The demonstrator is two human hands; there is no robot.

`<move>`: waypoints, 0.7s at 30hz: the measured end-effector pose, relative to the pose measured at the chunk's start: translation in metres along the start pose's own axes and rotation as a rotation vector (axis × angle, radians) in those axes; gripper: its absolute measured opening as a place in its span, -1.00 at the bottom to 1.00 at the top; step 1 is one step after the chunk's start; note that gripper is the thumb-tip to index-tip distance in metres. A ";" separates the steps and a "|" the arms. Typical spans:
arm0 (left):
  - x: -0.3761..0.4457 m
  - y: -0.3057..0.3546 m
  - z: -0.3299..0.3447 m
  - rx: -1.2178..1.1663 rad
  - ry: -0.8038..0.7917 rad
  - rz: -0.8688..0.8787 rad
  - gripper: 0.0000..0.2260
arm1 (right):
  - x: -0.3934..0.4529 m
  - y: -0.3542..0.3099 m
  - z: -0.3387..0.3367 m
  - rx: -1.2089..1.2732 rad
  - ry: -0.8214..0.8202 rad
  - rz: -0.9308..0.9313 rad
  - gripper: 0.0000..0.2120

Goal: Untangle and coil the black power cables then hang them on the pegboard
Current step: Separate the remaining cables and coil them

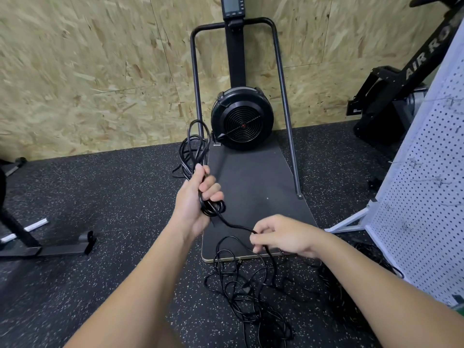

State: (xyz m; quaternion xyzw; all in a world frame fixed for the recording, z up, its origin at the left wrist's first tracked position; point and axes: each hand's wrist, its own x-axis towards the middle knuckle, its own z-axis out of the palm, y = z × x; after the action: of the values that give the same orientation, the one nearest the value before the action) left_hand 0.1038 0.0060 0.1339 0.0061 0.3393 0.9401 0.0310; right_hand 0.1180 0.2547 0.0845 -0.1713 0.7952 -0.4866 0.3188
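My left hand grips a bundle of coiled black cable, whose loops stick up above the fist and bulge out below it. A single strand runs from that bundle down to my right hand, which pinches it between thumb and fingertips. Below my hands a loose tangle of black cable lies spread on the speckled rubber floor. The white pegboard stands at the right, with several thin wire hooks on it.
A black fan-wheel exercise machine with a tubular frame stands on a dark board against the chipboard wall. Another black machine stands at the far right. A black metal stand foot lies on the floor at the left.
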 end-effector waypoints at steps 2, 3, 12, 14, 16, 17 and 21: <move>0.001 0.012 -0.007 -0.021 -0.022 -0.031 -0.78 | -0.002 -0.006 -0.009 0.031 0.079 -0.056 -0.71; 0.001 0.016 -0.010 0.000 -0.023 -0.051 -0.78 | -0.003 -0.009 -0.013 0.041 0.127 -0.095 -0.71; -0.025 -0.023 0.012 0.684 -0.037 -0.122 -0.77 | -0.005 -0.034 -0.011 0.168 0.403 -0.304 -0.78; -0.031 -0.037 0.020 0.738 -0.064 -0.149 -0.80 | -0.007 -0.038 -0.007 0.089 0.447 -0.324 -0.79; -0.033 -0.042 0.027 0.973 -0.051 -0.086 -0.71 | -0.010 -0.042 -0.006 0.019 0.437 -0.320 -0.77; -0.034 -0.043 0.028 1.114 -0.048 -0.037 -0.66 | -0.011 -0.043 -0.006 -0.029 0.433 -0.309 -0.75; -0.032 -0.051 0.022 1.074 -0.068 -0.059 -0.59 | -0.007 -0.039 -0.004 -0.109 0.490 -0.273 -0.67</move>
State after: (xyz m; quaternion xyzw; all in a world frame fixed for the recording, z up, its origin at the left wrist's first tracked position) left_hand 0.1391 0.0570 0.1187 0.0419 0.7712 0.6324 0.0607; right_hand 0.1190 0.2435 0.1232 -0.1710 0.8430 -0.5085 0.0392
